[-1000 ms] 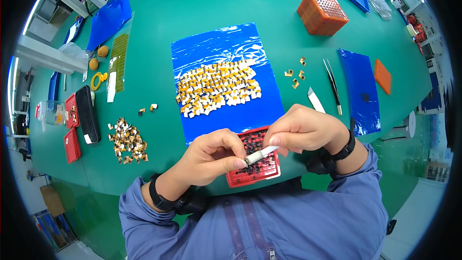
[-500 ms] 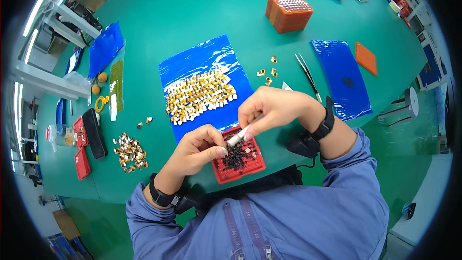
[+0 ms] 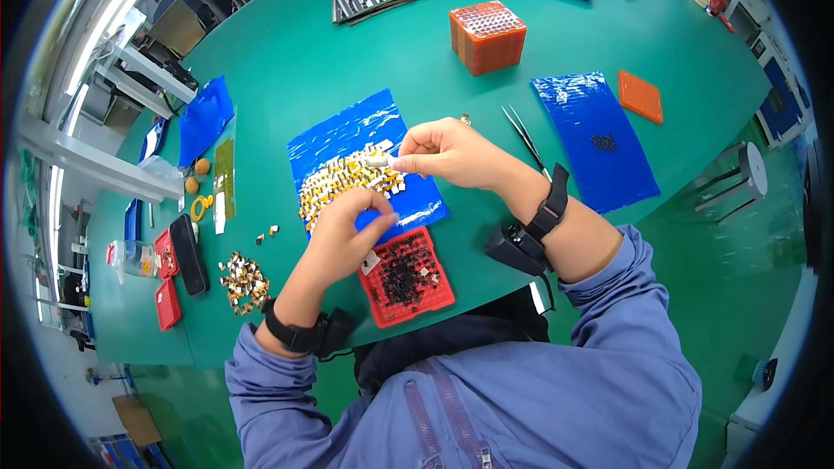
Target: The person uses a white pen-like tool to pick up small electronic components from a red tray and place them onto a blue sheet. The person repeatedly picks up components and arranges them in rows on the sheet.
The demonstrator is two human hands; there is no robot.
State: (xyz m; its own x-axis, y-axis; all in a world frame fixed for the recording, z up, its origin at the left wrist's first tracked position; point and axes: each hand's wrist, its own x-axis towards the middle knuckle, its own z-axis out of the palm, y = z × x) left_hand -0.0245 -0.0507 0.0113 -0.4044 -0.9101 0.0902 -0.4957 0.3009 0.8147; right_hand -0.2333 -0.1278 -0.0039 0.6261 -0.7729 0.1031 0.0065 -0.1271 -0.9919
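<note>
My right hand [image 3: 452, 155] is closed in a pinch on a short white pen-like stick [image 3: 379, 161], whose blunt end points left over a blue sheet [image 3: 426, 204]. Beneath the stick, many small white-and-gold pieces [image 3: 343, 187] lie on that sheet in slanting rows. My left hand [image 3: 337, 239] is nearer to me, at the sheet's lower edge, thumb and forefinger curled to a pinch. Anything between those fingertips is too small to tell. Just right of it sits a red tray [image 3: 408, 317] with tiny black parts [image 3: 404, 274] and a few pale bits.
A heap of gold-and-white pieces [image 3: 245, 282] lies left, by a black case [image 3: 188, 254]. To the right are tweezers [image 3: 524, 135], a second blue sheet [image 3: 595, 169] with dark bits and an orange plate [image 3: 640, 96]. Farther back stands an orange tray stack [image 3: 487, 39].
Both hands have left the red tray. My right hand has carried the white stick up and left over the rows; my left hand has moved up to the sheet's lower edge. The view has shifted.
</note>
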